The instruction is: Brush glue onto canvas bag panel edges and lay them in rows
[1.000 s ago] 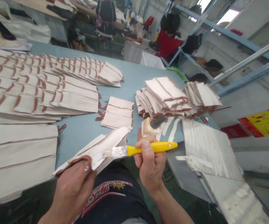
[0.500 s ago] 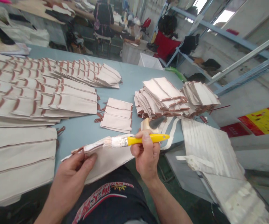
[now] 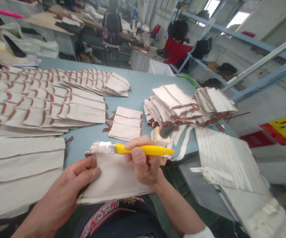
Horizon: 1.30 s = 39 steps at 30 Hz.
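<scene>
My right hand (image 3: 143, 163) is closed round the yellow handle of a glue brush (image 3: 133, 149), whose whitened bristles point left over the top edge of a cream fabric piece (image 3: 113, 180). My left hand (image 3: 68, 191) pinches that piece at its left edge, thumb on top, and holds it above my lap at the near edge of the blue table (image 3: 138, 86).
Rows of overlapped cream pieces with brown trim (image 3: 46, 99) cover the table's left. A small laid-out group (image 3: 125, 123) lies in the middle, with two stacks (image 3: 172, 104) to the right. A glue pot with a dark handle (image 3: 161, 135) and white strips (image 3: 227, 158) sit at right.
The fabric piece has turned flat and come nearer to me. The brush has swept left along its upper edge, and my left hand has shifted its grip to the left edge.
</scene>
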Each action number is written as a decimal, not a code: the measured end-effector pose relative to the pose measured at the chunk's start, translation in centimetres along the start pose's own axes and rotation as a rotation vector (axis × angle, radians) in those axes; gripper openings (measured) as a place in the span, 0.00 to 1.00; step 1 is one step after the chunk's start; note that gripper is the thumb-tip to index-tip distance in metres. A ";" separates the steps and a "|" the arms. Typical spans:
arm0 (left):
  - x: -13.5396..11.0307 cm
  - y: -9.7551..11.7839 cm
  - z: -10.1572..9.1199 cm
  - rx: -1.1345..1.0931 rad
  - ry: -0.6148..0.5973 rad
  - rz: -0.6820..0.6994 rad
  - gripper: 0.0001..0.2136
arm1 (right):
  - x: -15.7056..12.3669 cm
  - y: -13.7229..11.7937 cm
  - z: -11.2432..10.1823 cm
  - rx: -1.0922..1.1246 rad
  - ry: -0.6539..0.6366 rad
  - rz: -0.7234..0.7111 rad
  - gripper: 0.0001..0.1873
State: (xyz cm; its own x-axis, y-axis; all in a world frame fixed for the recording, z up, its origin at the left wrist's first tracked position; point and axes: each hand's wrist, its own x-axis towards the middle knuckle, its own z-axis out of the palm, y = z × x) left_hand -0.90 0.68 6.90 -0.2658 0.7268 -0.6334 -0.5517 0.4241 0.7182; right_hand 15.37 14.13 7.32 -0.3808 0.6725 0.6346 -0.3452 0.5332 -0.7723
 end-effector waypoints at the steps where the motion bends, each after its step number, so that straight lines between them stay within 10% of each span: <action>1: -0.1 0.0 0.0 -0.019 -0.016 0.001 0.18 | 0.0 -0.2 -0.1 0.007 0.029 -0.007 0.14; 25: -1.5 0.6 1.3 -0.131 -0.017 0.003 0.20 | 0.1 -0.5 -1.3 -0.225 -0.224 -0.468 0.07; 32: -1.2 -0.3 0.7 -0.136 0.033 0.004 0.19 | -1.1 -0.3 -2.4 -0.160 0.016 -0.210 0.09; 39: -1.2 -0.6 0.8 -0.069 0.010 0.034 0.21 | -2.4 -1.8 -1.3 -0.327 -0.088 -0.180 0.11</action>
State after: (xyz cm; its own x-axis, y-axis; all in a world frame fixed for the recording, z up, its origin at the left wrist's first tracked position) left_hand 0.38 0.00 7.50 -0.2934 0.7343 -0.6121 -0.5950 0.3610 0.7181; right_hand 18.02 12.20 7.10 -0.4164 0.5141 0.7499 -0.1271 0.7837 -0.6079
